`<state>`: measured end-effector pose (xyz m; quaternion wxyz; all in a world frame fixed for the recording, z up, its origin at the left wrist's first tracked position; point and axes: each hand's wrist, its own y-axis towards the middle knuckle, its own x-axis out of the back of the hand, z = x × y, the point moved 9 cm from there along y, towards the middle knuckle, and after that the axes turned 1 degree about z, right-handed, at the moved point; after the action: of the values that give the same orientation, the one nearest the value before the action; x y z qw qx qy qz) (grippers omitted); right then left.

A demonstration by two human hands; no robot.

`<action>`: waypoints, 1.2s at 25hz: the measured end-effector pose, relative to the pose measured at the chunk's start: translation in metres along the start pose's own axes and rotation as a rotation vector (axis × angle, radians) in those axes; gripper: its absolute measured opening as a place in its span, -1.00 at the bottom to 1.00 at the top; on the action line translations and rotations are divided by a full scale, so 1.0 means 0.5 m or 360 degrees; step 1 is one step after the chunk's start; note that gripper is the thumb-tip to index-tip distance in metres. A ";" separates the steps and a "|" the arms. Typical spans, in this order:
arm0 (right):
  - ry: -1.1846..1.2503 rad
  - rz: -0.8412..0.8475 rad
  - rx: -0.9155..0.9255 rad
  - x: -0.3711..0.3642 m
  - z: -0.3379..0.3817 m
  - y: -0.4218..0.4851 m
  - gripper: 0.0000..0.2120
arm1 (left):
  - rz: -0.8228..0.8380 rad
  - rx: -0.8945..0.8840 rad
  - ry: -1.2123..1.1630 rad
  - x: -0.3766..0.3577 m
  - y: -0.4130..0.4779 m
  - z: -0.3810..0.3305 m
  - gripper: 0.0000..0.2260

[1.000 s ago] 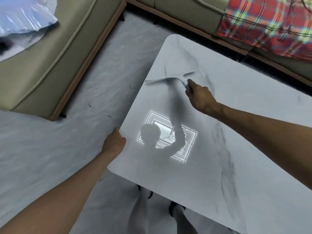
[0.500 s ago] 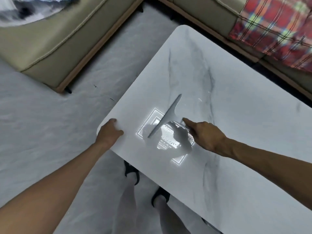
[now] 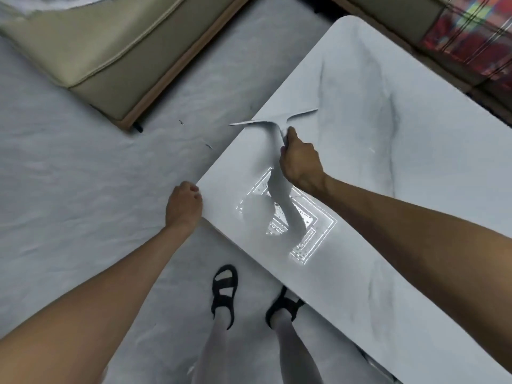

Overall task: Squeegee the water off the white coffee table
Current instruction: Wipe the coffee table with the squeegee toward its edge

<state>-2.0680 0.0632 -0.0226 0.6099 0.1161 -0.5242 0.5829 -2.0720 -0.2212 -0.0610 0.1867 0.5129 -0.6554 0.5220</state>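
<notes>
- Far to the left of both hands, a beige sofa [image 3: 91,48] sits on the pale floor [image 3: 69,167], well apart from the work
- The left hand [image 3: 183,207] is curled closed on the near corner edge of the white table [image 3: 415,189], fingers hooked over the rim; I judge it is there to brace the body and steady the table against the pull of the stroke, not to carry anything
- Below and between the hands, the person's feet in black sandals [image 3: 225,292] stand just beside the table's near edge
- Just right of the left hand, a bright square reflection [image 3: 302,231] lies on the tabletop, speckled with small droplets, so this patch looks wet and not yet cleared
- Above that, the squeegee [image 3: 273,120] has its blade beyond the right hand, over the table's left edge: its left tip overhangs the floor, its right tip lies over the tabletop
- The blade's long axis runs left to right, rising slightly to the right; the handle runs back from the blade's middle toward the right hand, so the tool points away from the person
- The right hand [image 3: 300,159] is clamped on the handle, knuckles up; this hold likely keeps the blade pressed flat so water is driven over the edge
- Far right, a red plaid blanket [image 3: 471,31] lies beyond the table
</notes>
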 end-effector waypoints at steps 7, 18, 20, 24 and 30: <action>-0.0541 0.0388 0.0365 -0.070 -0.071 -0.220 -0.50 | 0.0458 0.0045 -0.0041 -0.050 -0.012 0.050 -0.46; -0.0510 0.0541 0.0799 -0.180 0.134 -0.200 -0.59 | 0.0283 0.0157 -0.0191 0.036 0.035 0.121 -0.53; -0.0610 0.0525 0.0862 -0.214 0.163 -0.183 -0.59 | 0.0371 0.0076 -0.0063 0.029 0.034 0.128 -0.48; -0.0721 0.0429 0.0897 -0.172 0.088 -0.185 -0.59 | 0.0500 -0.0015 0.0044 -0.007 0.012 0.109 -0.42; -0.0898 0.0365 0.0592 -0.026 -0.128 -0.241 -0.58 | 0.0637 -0.0302 0.0200 -0.073 -0.026 0.025 -0.60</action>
<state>-1.9323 0.0686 -0.0031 0.3400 0.3220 -0.5664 0.6781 -2.0423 -0.2139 -0.0878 0.1673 0.3192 -0.7773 0.5157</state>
